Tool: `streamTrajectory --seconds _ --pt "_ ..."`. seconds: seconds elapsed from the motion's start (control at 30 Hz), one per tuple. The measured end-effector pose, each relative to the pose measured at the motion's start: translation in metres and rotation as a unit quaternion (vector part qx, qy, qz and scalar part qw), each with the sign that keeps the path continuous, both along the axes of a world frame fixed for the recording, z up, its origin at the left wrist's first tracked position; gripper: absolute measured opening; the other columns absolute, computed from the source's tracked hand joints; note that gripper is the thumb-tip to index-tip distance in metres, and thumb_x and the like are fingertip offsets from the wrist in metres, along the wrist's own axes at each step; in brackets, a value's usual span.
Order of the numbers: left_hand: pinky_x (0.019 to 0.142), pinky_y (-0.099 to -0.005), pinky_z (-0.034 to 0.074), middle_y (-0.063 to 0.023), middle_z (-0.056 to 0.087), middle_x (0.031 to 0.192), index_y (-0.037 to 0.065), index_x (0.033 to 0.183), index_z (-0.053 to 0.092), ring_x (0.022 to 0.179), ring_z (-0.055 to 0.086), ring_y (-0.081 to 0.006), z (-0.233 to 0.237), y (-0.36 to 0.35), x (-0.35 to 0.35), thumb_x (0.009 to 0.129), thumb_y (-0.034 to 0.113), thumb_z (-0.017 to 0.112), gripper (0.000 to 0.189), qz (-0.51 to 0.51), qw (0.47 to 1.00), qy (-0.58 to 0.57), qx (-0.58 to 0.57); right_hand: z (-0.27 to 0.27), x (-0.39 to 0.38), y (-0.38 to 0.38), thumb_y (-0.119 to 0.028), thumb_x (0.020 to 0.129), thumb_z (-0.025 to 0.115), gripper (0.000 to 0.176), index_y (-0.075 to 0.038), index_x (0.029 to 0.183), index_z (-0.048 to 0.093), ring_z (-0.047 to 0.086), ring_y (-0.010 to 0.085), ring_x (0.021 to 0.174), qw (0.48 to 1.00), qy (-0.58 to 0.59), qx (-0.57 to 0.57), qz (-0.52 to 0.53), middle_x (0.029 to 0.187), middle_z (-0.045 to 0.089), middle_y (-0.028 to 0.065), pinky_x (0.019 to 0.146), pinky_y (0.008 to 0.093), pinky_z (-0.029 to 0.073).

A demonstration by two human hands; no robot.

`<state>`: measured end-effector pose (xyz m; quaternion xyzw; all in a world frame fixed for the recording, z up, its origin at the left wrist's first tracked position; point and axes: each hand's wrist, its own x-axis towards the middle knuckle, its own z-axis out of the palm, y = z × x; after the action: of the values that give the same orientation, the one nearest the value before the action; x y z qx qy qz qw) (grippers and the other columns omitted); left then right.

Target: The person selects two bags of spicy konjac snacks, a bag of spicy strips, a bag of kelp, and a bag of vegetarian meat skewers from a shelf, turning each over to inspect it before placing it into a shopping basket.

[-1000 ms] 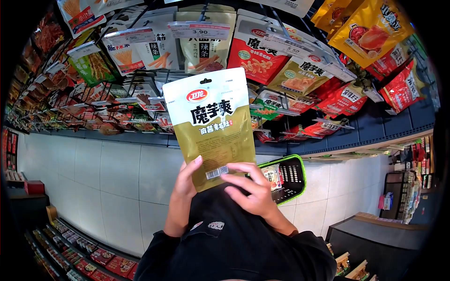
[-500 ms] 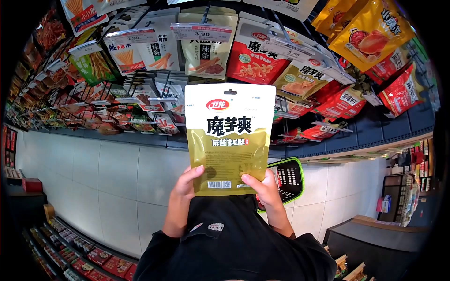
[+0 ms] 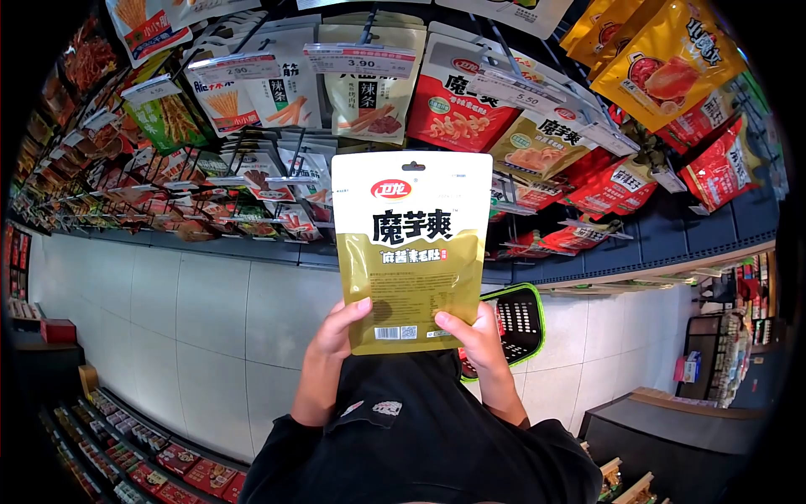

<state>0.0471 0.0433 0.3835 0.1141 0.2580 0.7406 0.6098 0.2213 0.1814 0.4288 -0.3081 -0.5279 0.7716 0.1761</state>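
Note:
A white and olive-gold snack bag (image 3: 411, 269) is held upright before me, its printed back with text and a barcode facing me. My left hand (image 3: 337, 328) grips the lower left edge, thumb on the face. At the lower right edge my right hand (image 3: 474, 336) holds it the same way, thumb over the small print. The fingers behind the bag are hidden. Beyond the bag's top, a red and white snack bag (image 3: 457, 105) and a gold snack bag (image 3: 537, 151) hang on hooks.
Snack bags fill the hanging rack ahead, with price tags (image 3: 361, 61) on the hook ends. A black shopping basket with a green rim (image 3: 540, 315) stands on the tiled floor (image 3: 201, 311) at my right. Low shelves (image 3: 143, 454) of packets lie behind me at left.
The bag has shifted very slightly in my hands, and my left thumb sits a little further right on it. Both hands keep their hold.

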Motion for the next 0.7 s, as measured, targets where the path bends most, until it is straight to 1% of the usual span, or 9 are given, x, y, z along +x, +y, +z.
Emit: streamTrajectory --seconds 0.07,0.17,0.7 --pt "0.094 -0.036 0.041 -0.016 0.05 0.124 -0.005 0.128 0.04 0.112 0.051 -0.0247 0.0029 0.0006 -0.0003 0.088 0.022 0.051 0.049 0.003 1.0 0.003 -0.006 -0.0002 -0.0005 -0.0001 -0.008 0.081 0.065 0.026 0.003 0.104 0.06 0.059 0.011 0.086 1.0 0.004 -0.003 0.0 0.099 0.064 0.0072 0.077 0.0246 0.046" --pt "0.095 -0.035 0.039 -0.0155 0.046 0.128 -0.004 0.131 0.034 0.115 0.047 -0.0231 0.0009 -0.0003 -0.0023 0.088 0.021 0.05 0.052 -0.012 1.0 0.01 -0.009 0.0012 -0.001 0.0004 -0.008 0.081 0.064 0.026 0.003 0.104 0.06 0.059 0.011 0.087 1.0 0.006 -0.002 0.002 0.099 0.064 0.0072 0.077 0.0246 0.046" --pt "0.096 -0.0356 0.037 -0.0158 0.046 0.128 -0.005 0.131 0.034 0.116 0.046 -0.0233 0.0025 -0.0003 -0.0051 0.089 0.019 0.048 0.051 -0.01 1.0 0.022 -0.007 -0.0005 -0.0042 0.001 -0.007 0.082 0.063 0.026 0.003 0.105 0.059 0.058 0.0107 0.088 1.0 0.011 -0.008 0.003 0.1 0.064 0.0068 0.078 0.0247 0.046"
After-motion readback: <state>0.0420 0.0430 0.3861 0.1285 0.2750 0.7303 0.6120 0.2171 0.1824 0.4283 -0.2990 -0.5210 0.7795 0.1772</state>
